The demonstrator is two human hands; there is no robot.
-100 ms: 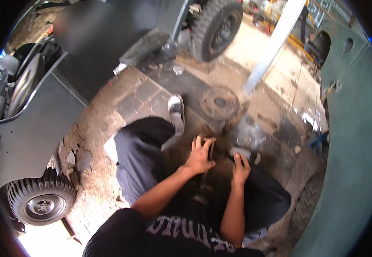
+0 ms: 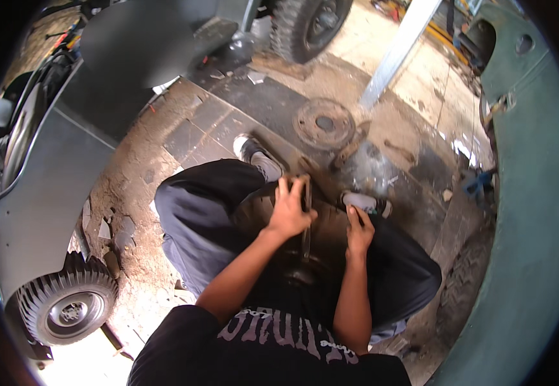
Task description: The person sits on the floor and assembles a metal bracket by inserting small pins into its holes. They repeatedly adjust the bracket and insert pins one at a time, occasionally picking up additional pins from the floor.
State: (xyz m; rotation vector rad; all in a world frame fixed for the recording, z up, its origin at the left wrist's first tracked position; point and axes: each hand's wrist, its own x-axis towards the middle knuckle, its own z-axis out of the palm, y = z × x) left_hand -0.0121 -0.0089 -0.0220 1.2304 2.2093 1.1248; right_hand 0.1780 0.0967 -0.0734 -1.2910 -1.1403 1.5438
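My left hand [image 2: 290,211] is closed around a narrow, rusty-brown metal piece [image 2: 306,241], held upright in front of my body. To its right, my right hand [image 2: 359,233] has its fingers drawn together; what they grip, if anything, is too small to make out. A dark, rounded metal part [image 2: 329,226] lies between my bent legs, partly hidden by the hands. Beyond my feet, a rusty round metal disc [image 2: 305,122] with a hole at its centre lies flat on the tiles.
A grey vehicle body [image 2: 41,193] with a treaded wheel [image 2: 70,307] stands at left. Another tyre [image 2: 308,29] is at the far side, near a pale metal post [image 2: 395,58]. A green body panel [image 2: 536,193] rises at right. Broken tile pieces [image 2: 104,229] litter the dirt.
The view has shifted slightly, so the floor, disc and far wheel sit higher and further left. My left hand still grips the metal piece, and the right hand keeps much the same pose.
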